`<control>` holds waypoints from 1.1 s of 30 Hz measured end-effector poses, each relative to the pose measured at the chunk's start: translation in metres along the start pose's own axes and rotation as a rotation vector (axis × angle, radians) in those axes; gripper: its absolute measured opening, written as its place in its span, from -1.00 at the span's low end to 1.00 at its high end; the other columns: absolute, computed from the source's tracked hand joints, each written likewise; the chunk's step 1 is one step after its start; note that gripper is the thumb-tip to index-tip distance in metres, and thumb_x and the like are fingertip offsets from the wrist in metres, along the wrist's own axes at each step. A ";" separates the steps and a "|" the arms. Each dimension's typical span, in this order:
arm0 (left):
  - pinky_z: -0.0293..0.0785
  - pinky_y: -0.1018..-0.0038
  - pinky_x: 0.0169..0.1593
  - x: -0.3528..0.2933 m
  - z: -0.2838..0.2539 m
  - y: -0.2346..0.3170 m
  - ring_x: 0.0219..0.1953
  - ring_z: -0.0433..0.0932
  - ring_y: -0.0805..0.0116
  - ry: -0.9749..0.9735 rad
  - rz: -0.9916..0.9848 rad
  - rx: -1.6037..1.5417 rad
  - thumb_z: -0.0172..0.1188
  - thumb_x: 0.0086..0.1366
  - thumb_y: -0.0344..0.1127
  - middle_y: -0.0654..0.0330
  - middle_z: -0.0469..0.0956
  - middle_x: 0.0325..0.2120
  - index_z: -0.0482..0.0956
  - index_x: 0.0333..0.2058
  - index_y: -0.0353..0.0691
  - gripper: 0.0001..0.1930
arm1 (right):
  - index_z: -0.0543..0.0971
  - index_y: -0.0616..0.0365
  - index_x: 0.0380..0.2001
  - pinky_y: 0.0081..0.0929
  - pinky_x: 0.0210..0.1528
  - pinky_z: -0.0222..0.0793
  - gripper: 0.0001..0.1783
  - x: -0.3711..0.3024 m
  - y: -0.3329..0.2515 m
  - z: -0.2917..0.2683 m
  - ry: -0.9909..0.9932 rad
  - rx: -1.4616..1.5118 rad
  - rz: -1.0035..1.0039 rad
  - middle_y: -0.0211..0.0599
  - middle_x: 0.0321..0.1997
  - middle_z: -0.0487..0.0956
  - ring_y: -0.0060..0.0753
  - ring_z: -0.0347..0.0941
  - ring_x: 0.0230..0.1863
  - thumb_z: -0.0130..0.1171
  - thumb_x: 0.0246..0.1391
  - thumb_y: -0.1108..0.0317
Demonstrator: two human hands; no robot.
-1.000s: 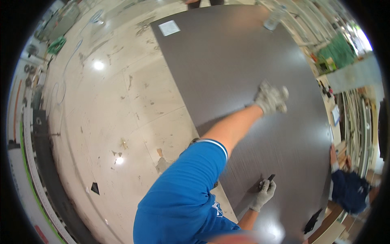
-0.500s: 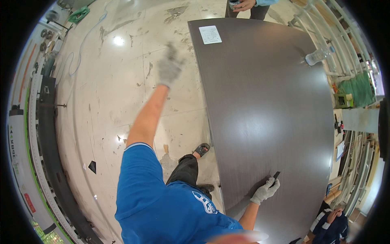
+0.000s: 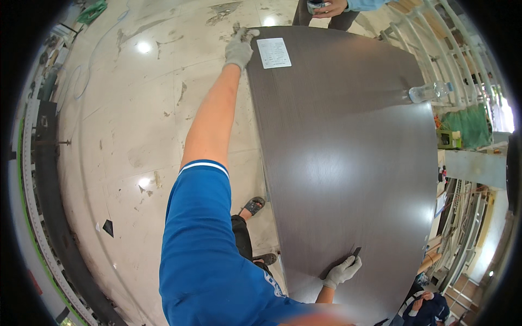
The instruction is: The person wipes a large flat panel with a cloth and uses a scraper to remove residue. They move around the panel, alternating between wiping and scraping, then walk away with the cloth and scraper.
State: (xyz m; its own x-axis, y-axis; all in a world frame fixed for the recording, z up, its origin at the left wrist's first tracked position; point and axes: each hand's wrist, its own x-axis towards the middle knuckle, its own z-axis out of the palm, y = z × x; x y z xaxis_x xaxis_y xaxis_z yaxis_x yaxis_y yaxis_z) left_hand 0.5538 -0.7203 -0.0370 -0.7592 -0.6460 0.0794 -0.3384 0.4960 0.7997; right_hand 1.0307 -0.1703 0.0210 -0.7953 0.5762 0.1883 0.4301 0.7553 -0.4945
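Note:
A large dark brown wood-grain panel (image 3: 326,146) lies before me, with a white printed label (image 3: 274,52) near its far left corner. My left hand (image 3: 239,50), in a grey glove, reaches to that corner, its thumb over the panel's edge and its fingers stretched apart from it. Whether the fingers press on the edge is too small to tell. Low on the panel, at the near right, my gloved right hand (image 3: 342,271) is closed around a small flat dark strip (image 3: 356,251). The strip's tip sticks out past the fingers, and the rest is hidden.
A clear plastic bottle (image 3: 429,92) lies at the panel's right edge. At the far end another person's hand (image 3: 330,8) holds a cup-like thing. White metal racks (image 3: 440,49) stand at the far right. A long dark rail (image 3: 51,206) runs along the left side.
My left hand has swung forward and right, from above the floor to the panel's far left corner. My right hand keeps the dark strip over the near part of the panel. The view has shifted.

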 end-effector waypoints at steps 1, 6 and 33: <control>0.42 0.26 0.20 0.016 0.003 -0.001 0.17 0.51 -0.02 0.000 -0.018 0.023 0.10 0.40 0.11 0.04 0.52 0.17 0.48 0.24 0.10 -0.49 | 0.45 0.37 -0.05 -0.25 0.00 0.37 -0.65 0.000 -0.001 -0.001 -0.013 0.002 -0.006 -0.03 -0.13 0.51 -0.13 0.45 -0.12 -0.06 0.42 0.23; 0.56 0.27 -0.08 -0.015 0.004 -0.024 -0.13 0.64 0.13 -0.161 0.043 0.466 0.09 0.42 -0.08 0.15 0.68 -0.13 0.51 0.18 -0.16 -0.55 | 0.45 0.38 -0.03 -0.22 0.04 0.36 -0.64 0.000 -0.002 -0.001 -0.009 -0.054 -0.030 0.00 -0.11 0.52 -0.06 0.44 -0.08 -0.05 0.42 0.22; 0.12 0.61 -0.69 -0.224 -0.049 -0.009 -0.76 0.23 0.67 -0.403 -0.511 -1.005 0.00 0.44 0.23 0.45 0.35 -0.69 0.57 -0.20 -0.06 -0.54 | 0.46 0.37 0.00 -0.19 0.07 0.36 -0.63 0.001 -0.003 0.002 0.003 -0.103 -0.056 0.02 -0.08 0.53 0.00 0.46 -0.04 -0.05 0.42 0.22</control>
State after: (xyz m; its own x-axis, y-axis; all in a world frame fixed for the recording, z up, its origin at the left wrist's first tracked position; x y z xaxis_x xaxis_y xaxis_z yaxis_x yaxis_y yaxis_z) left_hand 0.7547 -0.6084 -0.0324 -0.8436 -0.3191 -0.4319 -0.2019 -0.5569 0.8056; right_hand 1.0278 -0.1727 0.0216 -0.8180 0.5332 0.2157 0.4268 0.8141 -0.3938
